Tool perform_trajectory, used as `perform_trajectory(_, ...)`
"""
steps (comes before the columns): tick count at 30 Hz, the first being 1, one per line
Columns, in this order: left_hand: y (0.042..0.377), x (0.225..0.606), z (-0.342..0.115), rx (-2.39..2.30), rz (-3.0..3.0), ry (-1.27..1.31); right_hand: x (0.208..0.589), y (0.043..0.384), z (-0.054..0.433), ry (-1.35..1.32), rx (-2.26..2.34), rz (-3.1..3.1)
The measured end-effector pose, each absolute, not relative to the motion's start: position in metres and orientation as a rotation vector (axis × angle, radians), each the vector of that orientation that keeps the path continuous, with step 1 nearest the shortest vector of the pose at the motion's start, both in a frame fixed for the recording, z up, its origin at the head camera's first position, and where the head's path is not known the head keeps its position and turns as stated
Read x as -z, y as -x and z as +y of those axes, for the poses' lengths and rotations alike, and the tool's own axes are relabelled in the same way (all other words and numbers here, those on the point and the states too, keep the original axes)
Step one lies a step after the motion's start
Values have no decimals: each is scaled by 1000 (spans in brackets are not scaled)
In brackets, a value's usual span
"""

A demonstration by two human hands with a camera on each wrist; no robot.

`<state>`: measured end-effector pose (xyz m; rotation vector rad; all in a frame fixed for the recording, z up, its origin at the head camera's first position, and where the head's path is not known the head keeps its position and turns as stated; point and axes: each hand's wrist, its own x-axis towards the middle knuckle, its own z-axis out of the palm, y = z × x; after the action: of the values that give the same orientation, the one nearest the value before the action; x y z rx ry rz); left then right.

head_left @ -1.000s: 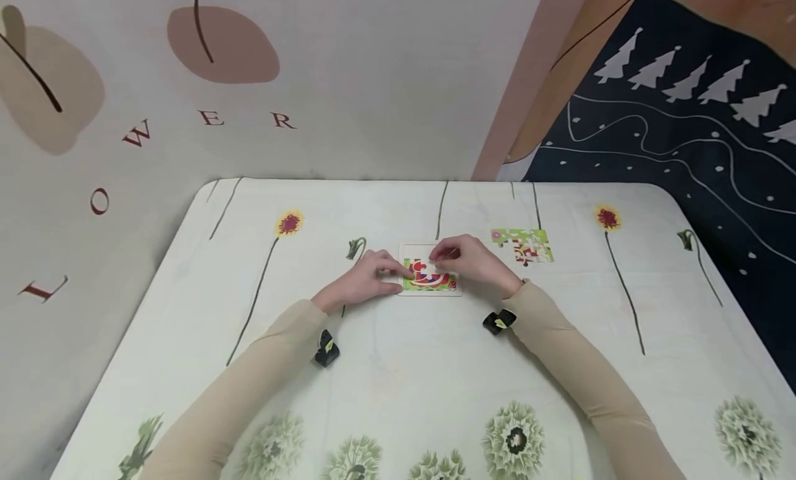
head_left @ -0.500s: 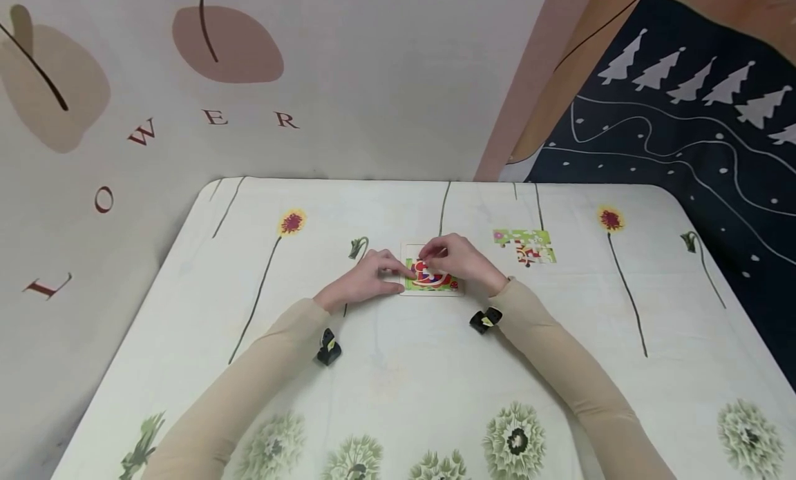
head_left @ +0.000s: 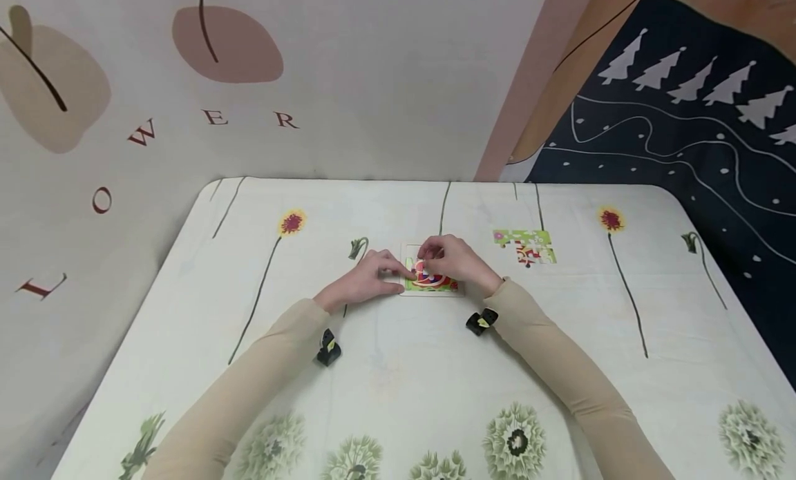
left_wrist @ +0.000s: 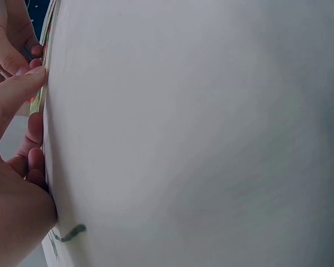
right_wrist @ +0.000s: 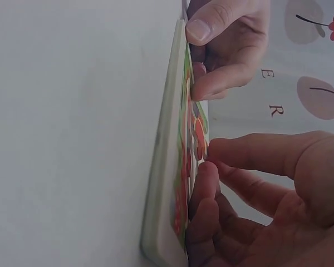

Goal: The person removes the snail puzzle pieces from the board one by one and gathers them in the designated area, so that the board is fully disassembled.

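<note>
A small jigsaw tray (head_left: 432, 294) with a pale rim lies flat mid-table, partly filled with red, green and white pieces. My left hand (head_left: 372, 276) is at its left edge: the forefinger rests on the laid pieces and the thumb lies by the near left corner. Over the tray, my right hand (head_left: 457, 260) pinches a puzzle piece (right_wrist: 199, 136) between thumb and fingertips. In the right wrist view that piece looks tilted against the picture; its outline is partly hidden by fingers. The left wrist view shows the tray edge-on, mostly behind the hands.
Beyond the right hand lies a group of joined green and red puzzle pieces (head_left: 539, 237). A white flower-print cloth (head_left: 373, 390) covers the table. A pale printed wall hanging (head_left: 373, 86) rises behind, with a dark one (head_left: 671, 162) at right.
My right hand has shifted slightly left over the tray with the puzzle piece and now stays nearly still. The left hand has kept its place on the tray.
</note>
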<state>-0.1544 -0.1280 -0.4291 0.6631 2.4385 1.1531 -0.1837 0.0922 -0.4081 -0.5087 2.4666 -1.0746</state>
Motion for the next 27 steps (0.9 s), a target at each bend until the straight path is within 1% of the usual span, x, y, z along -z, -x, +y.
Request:
perform_trajectory(13,156,429,-127,-1136,2436,-683,411,184,92,497,1209,2413)
perform_trajectory(27,155,429,-127,-1139,2434,-651,405,185,106,386,1336,2361)
